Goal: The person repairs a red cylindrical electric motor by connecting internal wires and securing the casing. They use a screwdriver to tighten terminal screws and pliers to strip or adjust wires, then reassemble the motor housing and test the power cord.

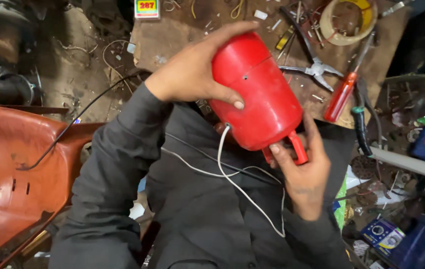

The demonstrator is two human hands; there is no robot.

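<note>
A red plastic cylinder-shaped housing (255, 92) with a small handle-like foot at its lower end is held in the air above my lap. My left hand (192, 72) grips its upper end, thumb across the side. From below, my right hand (299, 169) holds the lower end, thumb pressed by the red foot. A white cord (237, 187) comes out of a hole in the housing and trails down over my dark clothing.
A cluttered wooden workbench (172, 40) lies ahead with pliers (312, 65), a red-handled screwdriver (342, 94), a roll of tape (349, 20) and wire scraps. A reddish-brown plastic chair (13, 169) stands at left. A pale pipe (412, 164) and boxes lie at right.
</note>
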